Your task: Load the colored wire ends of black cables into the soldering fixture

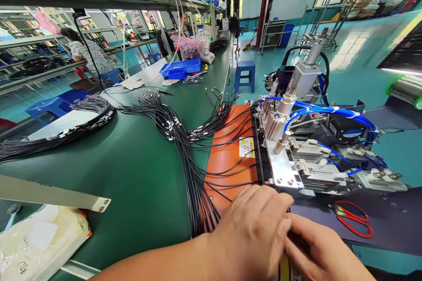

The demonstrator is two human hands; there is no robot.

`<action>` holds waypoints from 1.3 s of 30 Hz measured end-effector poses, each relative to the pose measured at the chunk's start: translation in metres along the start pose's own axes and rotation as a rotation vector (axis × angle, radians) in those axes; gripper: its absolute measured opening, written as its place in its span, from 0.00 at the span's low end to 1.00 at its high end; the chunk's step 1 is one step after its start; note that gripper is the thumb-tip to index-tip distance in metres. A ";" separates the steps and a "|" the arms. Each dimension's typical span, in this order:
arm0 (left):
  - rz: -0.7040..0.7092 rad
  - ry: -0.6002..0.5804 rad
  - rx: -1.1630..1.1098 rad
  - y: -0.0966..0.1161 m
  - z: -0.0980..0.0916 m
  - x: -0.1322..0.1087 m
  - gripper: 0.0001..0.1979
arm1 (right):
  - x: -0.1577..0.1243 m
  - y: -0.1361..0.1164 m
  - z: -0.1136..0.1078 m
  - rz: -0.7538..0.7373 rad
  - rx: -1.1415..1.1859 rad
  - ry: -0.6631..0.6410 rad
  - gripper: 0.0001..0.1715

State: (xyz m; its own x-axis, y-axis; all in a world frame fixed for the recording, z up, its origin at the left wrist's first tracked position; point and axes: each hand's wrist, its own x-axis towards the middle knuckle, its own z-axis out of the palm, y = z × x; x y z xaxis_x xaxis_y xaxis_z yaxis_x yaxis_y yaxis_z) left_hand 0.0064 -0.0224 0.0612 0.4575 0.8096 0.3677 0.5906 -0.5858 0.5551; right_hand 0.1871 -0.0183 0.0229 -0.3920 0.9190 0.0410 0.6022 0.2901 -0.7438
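My left hand (253, 224) is closed, its back toward me, at the front edge of the orange machine panel (227, 153). My right hand (316, 246) meets it at the fingertips, thumb and fingers pinched together. What they grip between them is hidden; a small dark tip shows by the left fingers and a yellow edge below. Beyond the left wrist runs a thick bundle of black cables (187, 171) with white tags. Several single cables spread from it over the panel into the machine's slotted black bar (259, 153).
Right of my hands stands a metal pneumatic machine (290, 140) with blue hoses (343, 112). Red-handled scissors (354, 219) lie on its dark base. Another cable bundle (89, 123), a blue tray (181, 69) and a plastic-wrapped pack (42, 237) lie leftward. A person (89, 55) sits across.
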 end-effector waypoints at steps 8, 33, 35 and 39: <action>-0.010 -0.213 -0.136 -0.028 0.029 -0.002 0.04 | -0.029 0.037 -0.013 0.339 0.342 -0.028 0.19; 0.040 0.023 -0.119 -0.031 0.045 0.000 0.09 | -0.047 0.034 -0.014 0.221 0.205 0.278 0.16; 0.047 0.034 -0.121 -0.031 0.046 -0.001 0.08 | -0.046 0.032 -0.015 0.197 0.152 0.293 0.16; 0.058 0.051 -0.121 -0.032 0.047 -0.002 0.07 | -0.043 0.030 -0.015 0.163 0.107 0.290 0.16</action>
State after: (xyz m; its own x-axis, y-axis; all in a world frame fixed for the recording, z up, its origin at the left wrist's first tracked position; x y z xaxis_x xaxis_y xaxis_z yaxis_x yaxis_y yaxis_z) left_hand 0.0179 -0.0074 0.0076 0.4526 0.7773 0.4371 0.4785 -0.6253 0.6165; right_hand 0.2321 -0.0449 0.0085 -0.0734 0.9930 0.0921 0.5581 0.1174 -0.8214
